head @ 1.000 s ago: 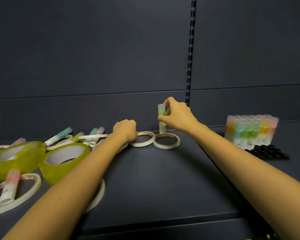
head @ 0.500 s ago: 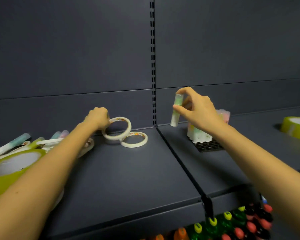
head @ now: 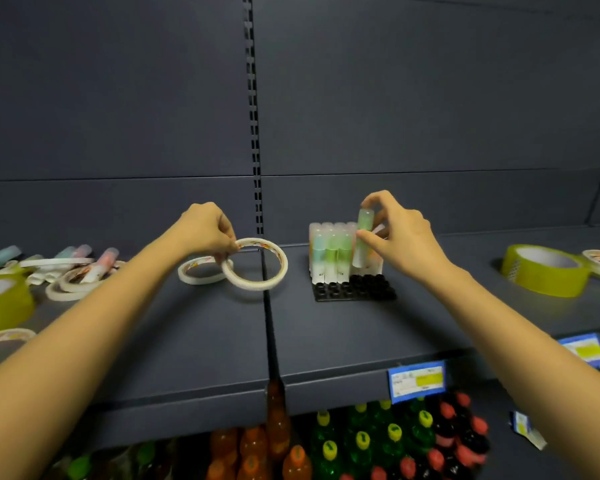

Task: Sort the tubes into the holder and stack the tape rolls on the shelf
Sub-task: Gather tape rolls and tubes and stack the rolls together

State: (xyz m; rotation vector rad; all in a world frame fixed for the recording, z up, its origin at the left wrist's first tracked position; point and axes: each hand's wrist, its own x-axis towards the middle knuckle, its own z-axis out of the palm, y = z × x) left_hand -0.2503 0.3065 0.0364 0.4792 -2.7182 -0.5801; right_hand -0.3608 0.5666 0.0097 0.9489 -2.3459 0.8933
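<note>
Dark grey shelf (head: 326,334): black holder (head: 354,292) centre-right, yellow tape roll (head: 544,271) right, white tape ring (head: 201,280) and loose tubes (head: 0,255) left

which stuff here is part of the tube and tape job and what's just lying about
Job: green tube in the right hand, black holder, loose tubes, white tape roll in the left hand, yellow tape roll, shelf.
Lying about: bottles below, price labels.
</note>
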